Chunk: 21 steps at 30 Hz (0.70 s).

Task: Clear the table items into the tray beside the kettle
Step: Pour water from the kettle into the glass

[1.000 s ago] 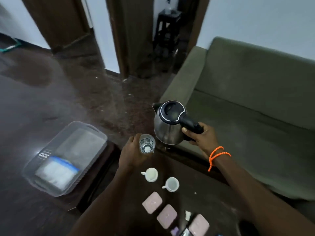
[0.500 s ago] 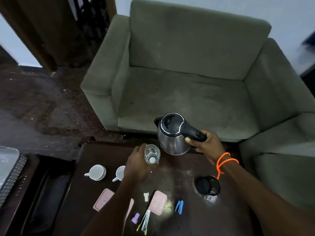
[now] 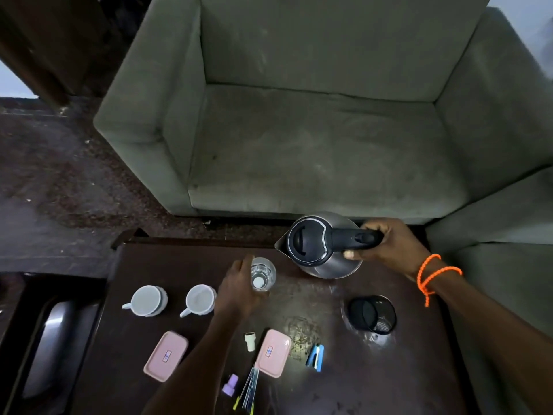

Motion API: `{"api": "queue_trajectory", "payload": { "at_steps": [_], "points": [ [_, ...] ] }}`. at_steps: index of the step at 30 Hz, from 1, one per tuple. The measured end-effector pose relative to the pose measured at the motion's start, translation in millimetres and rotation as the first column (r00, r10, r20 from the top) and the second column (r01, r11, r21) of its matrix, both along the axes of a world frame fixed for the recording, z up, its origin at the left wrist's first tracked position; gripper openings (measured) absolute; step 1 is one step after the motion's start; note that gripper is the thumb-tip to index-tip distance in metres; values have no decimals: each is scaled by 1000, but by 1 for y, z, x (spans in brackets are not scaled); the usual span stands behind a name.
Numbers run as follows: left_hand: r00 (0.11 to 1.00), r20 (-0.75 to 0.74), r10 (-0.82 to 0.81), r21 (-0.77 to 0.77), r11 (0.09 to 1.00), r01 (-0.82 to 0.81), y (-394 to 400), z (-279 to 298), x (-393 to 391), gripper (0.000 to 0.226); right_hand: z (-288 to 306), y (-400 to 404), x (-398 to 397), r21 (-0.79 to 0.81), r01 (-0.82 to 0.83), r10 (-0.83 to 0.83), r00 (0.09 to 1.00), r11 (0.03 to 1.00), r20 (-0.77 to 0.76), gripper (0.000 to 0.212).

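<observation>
We grip the electric kettle [image 3: 321,245] by its handle in our right hand [image 3: 389,245]; our left hand [image 3: 239,290] wraps the drinking glass [image 3: 262,274] just beside it. Both probably go trayward next, level.

Left hand [image 3: 239,290] curled around glass [image 3: 262,274]; right hand [image 3: 392,247] fist-gripped on kettle [image 3: 320,245] handle, both arms extended forward

Single head-worn view, wide-angle, looking steeply down and forward from above the near edge of a dark wooden table [image 3: 191,265]. The table fills the lower frame at close range; both forearms enter from the bottom edge. A grey-green armchair [image 3: 314,145] fills the upper frame beyond. Straight lines bow at the margins. No second view to compare.
</observation>
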<state>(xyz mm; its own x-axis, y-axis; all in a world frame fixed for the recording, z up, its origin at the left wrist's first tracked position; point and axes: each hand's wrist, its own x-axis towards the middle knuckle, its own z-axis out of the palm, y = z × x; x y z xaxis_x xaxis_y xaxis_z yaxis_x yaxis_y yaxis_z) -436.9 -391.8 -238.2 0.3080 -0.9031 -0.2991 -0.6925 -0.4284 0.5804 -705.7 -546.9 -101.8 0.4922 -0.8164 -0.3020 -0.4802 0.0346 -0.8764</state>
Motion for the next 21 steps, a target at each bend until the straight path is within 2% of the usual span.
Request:
{"api": "queue_trajectory", "payload": {
  "at_steps": [4, 9, 14, 18, 21],
  "points": [
    [1000, -25, -2, -2, 1000, 2, 1, -10, 1, 89, -6, 2, 10, -65, -57, 50, 994, 996, -97, 38],
    [995, -93, -25, 38, 999, 29, 9, -11, 9, 115, -13, 11, 25, -206, -103, 48, 966, 973, -253, 38],
    [997, 6, -71, 13, 997, 70, 23, -6, 33, 89, -8, 25, 46, -317, -186, 61, 929, 930, -366, 38],
    [994, 97, -49, 37, 998, 46, 32, -4, 51, 86, -7, 36, 58, -346, -271, 76, 871, 898, -486, 27],
    [994, 104, -40, 54, 998, 34, 39, -4, 57, 85, -7, 42, 62, -321, -306, 98, 842, 896, -530, 25]
  ]
}}
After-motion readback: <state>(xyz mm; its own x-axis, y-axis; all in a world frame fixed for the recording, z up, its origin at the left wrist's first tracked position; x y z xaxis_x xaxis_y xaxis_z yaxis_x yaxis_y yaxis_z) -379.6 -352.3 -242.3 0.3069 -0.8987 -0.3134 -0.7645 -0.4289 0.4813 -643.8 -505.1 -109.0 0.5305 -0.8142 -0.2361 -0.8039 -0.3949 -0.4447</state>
